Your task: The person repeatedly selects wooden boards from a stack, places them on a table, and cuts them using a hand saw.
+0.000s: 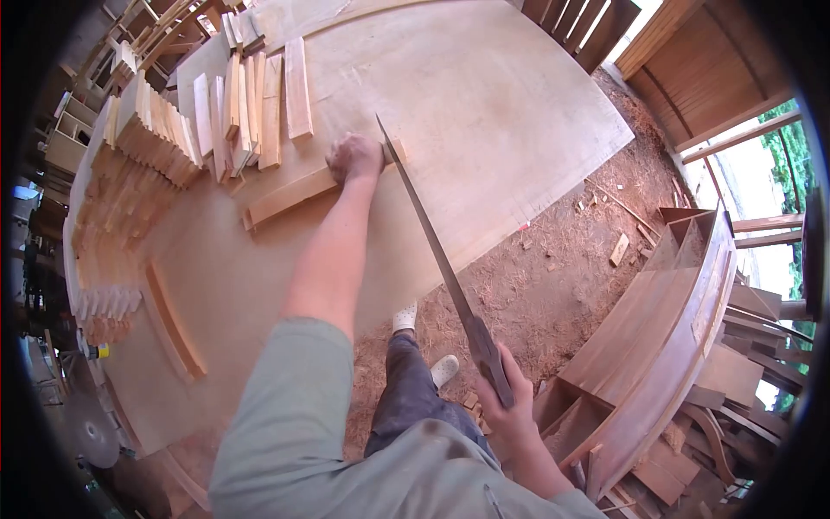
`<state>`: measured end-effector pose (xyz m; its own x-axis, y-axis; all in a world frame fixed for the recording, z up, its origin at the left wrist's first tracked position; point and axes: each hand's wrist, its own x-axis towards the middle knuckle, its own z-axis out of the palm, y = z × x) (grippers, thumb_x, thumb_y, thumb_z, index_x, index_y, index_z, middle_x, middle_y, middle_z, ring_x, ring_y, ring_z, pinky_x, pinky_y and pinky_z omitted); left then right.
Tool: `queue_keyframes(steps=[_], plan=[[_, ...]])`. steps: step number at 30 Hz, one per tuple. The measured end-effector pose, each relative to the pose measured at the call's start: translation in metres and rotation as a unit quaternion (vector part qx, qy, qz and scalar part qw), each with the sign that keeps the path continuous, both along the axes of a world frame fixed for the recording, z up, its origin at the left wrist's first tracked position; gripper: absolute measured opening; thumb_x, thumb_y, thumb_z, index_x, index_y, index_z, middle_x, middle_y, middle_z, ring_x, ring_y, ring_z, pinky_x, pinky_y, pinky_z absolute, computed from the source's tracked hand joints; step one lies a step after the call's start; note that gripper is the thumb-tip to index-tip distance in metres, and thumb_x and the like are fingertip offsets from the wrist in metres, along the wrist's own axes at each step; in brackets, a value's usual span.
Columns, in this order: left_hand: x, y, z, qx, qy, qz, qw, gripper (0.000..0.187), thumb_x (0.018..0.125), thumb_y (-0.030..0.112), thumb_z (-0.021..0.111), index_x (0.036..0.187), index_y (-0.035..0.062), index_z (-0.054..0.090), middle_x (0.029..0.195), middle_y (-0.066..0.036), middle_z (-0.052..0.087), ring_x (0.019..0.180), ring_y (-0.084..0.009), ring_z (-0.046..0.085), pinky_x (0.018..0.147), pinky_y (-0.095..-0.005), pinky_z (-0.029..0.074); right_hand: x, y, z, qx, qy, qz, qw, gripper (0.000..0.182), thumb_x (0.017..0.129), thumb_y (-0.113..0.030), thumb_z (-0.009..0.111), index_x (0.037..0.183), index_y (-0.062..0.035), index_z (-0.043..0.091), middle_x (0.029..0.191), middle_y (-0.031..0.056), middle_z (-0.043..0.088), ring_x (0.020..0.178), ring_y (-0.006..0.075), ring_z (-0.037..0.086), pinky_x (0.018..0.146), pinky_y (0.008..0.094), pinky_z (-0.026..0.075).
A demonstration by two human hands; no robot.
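Observation:
My left hand [356,158] is closed over a wooden block [294,197] lying on the large sheet-topped table [484,95], gripping it near its far right end. In my right hand [512,394] is the dark handle of a handsaw [437,238], with the fingers wrapped round it. The long blade runs forward and crosses the block's end just right of my left hand. Its narrow tip reaches past the block over the tabletop.
Several loose wood strips [271,108] lie beyond the block, and stacked cut pieces [130,199] line the table's left side. A curved strip [175,320] rests nearer. A circular saw blade [91,430] stands at lower left. Wooden shelving [640,337] stands right, above shavings-strewn ground [553,268].

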<state>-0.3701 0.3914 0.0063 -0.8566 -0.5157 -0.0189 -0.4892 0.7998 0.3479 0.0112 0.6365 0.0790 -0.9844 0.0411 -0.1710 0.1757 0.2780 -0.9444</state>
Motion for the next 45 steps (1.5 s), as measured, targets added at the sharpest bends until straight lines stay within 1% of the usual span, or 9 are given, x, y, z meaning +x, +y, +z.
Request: queue_keyframes(steps=[10, 13, 17, 24, 26, 32, 35, 40, 45], plan=[[0.001, -0.002, -0.006, -0.025, -0.006, -0.037, 0.999, 0.039, 0.092, 0.024, 0.040, 0.107, 0.0062, 0.072, 0.117, -0.010, 0.067, 0.117, -0.0268, 0.059, 0.102, -0.0410, 0.041, -0.189, -0.077, -0.037, -0.023, 0.130, 0.008, 0.991, 0.050, 0.090, -0.013, 0.065, 0.137, 0.0001, 0.052, 0.098, 0.0201, 0.069, 0.089, 0.0217, 0.070, 0.079, 0.0299, 0.053], [-0.001, 0.000, -0.012, -0.024, 0.011, 0.003, 1.000, 0.038, 0.091, 0.025, 0.042, 0.106, 0.0066, 0.073, 0.115, -0.010, 0.068, 0.115, -0.0271, 0.060, 0.101, -0.0411, 0.041, -0.127, -0.052, -0.052, -0.050, 0.082, -0.016, 0.995, 0.053, 0.089, -0.012, 0.066, 0.138, 0.0008, 0.051, 0.105, 0.0183, 0.069, 0.090, 0.0187, 0.067, 0.082, 0.0310, 0.052], [-0.003, 0.002, -0.025, -0.038, 0.068, 0.013, 0.997, 0.035, 0.090, 0.026, 0.046, 0.103, 0.0065, 0.072, 0.112, -0.008, 0.068, 0.112, -0.0276, 0.061, 0.098, -0.0429, 0.042, -0.023, 0.005, -0.065, -0.134, -0.023, -0.090, 0.987, 0.052, 0.085, -0.004, 0.064, 0.137, -0.0002, 0.055, 0.101, 0.0021, 0.066, 0.084, 0.0093, 0.061, 0.075, 0.0246, 0.051], [0.067, -0.045, -0.010, 0.034, 0.063, -0.176, 0.982, 0.048, 0.091, 0.046, 0.057, 0.104, 0.0024, 0.072, 0.128, -0.010, 0.055, 0.123, -0.0288, 0.049, 0.105, -0.0451, 0.039, -0.017, 0.040, -0.039, -0.149, 0.026, -0.066, 0.986, 0.051, 0.084, -0.001, 0.063, 0.135, 0.0008, 0.057, 0.081, -0.0045, 0.059, 0.063, 0.0034, 0.052, 0.056, 0.0193, 0.043], [0.115, -0.082, -0.015, -0.050, 0.009, -0.279, 0.959, 0.048, 0.085, 0.047, 0.067, 0.102, 0.0026, 0.073, 0.128, -0.008, 0.051, 0.124, -0.0285, 0.045, 0.107, -0.0456, 0.037, -0.033, 0.041, -0.020, -0.143, -0.013, -0.065, 0.988, 0.050, 0.085, 0.000, 0.063, 0.135, 0.0007, 0.057, 0.081, -0.0039, 0.059, 0.063, 0.0036, 0.052, 0.057, 0.0197, 0.043], [0.281, -0.162, 0.002, -0.019, -0.038, -0.148, 0.988, 0.040, 0.090, 0.037, 0.063, 0.104, 0.0004, 0.073, 0.126, -0.013, 0.052, 0.116, -0.0327, 0.049, 0.101, -0.0472, 0.041, -0.084, 0.070, -0.061, -0.114, 0.025, -0.152, 0.981, 0.021, 0.092, -0.011, 0.063, 0.110, 0.0000, 0.064, 0.067, -0.0012, 0.053, 0.053, 0.0078, 0.049, 0.044, 0.0228, 0.041], [0.334, -0.218, 0.010, -0.025, 0.080, 0.017, 0.996, 0.042, 0.094, 0.035, 0.061, 0.095, -0.0047, 0.072, 0.120, -0.017, 0.053, 0.107, -0.0355, 0.052, 0.093, -0.0495, 0.046, -0.111, 0.053, -0.055, -0.133, 0.050, -0.210, 0.967, 0.026, 0.093, -0.017, 0.066, 0.112, 0.0002, 0.062, 0.069, 0.0022, 0.053, 0.052, 0.0103, 0.049, 0.043, 0.0241, 0.041], [0.342, -0.355, 0.033, -0.112, 0.014, 0.278, 0.954, 0.048, 0.097, 0.042, 0.055, 0.093, -0.0025, 0.073, 0.123, -0.017, 0.054, 0.104, -0.0431, 0.056, 0.089, -0.0519, 0.052, -0.151, 0.047, -0.048, -0.176, -0.003, -0.239, 0.955, 0.025, 0.095, -0.021, 0.064, 0.109, -0.0012, 0.060, 0.069, 0.0032, 0.052, 0.050, 0.0136, 0.051, 0.044, 0.0253, 0.045], [0.316, -0.441, 0.048, -0.061, -0.031, 0.350, 0.934, 0.047, 0.093, 0.046, 0.062, 0.098, 0.0010, 0.073, 0.127, -0.019, 0.057, 0.114, -0.0434, 0.056, 0.092, -0.0507, 0.051, -0.158, 0.022, -0.039, -0.179, -0.029, -0.201, 0.963, 0.022, 0.097, -0.022, 0.061, 0.108, -0.0035, 0.059, 0.072, 0.0033, 0.055, 0.053, 0.0151, 0.055, 0.047, 0.0284, 0.048]])
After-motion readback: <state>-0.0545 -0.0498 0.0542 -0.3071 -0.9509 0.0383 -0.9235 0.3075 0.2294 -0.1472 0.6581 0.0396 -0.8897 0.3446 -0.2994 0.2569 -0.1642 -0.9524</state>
